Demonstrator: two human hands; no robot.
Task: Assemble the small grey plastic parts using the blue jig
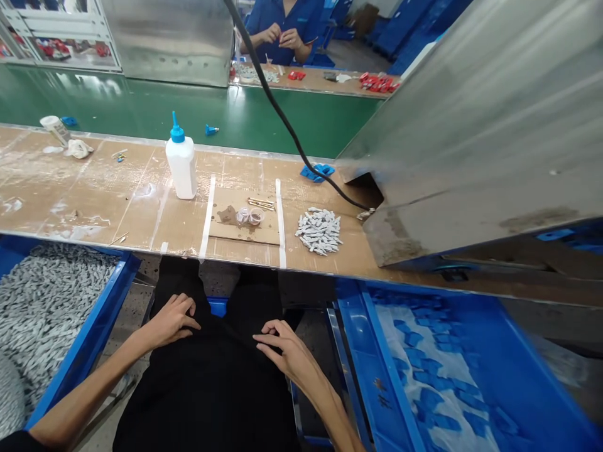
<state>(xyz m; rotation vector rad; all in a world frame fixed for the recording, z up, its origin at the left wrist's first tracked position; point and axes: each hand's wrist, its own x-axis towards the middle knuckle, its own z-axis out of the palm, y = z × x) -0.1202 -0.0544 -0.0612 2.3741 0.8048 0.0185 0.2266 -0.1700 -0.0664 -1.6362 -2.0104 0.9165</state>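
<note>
My left hand [173,320] rests on my black-clad thigh, fingers loosely curled and apart, with nothing in it. Over the other thigh hovers my right hand [282,348], its fingers stretched and slightly apart, also holding nothing. In front of both, on the cardboard-covered bench, lies a small board [245,232] between white tape strips. It bears two small clear round cups [249,216] and several thin brass-coloured sticks [261,204]. A pile of small grey parts [319,231] sits right of it. The white squeeze bottle [181,166] with a blue nozzle stands upright behind the board on the left.
A blue bin [94,339] of grey parts is at my left; another blue bin [386,370] with blue parts is at my right. A black cable [282,119] hangs across the bench to a metal housing [471,138]. Beyond the green belt [155,103] a co-worker [282,31] handles something small.
</note>
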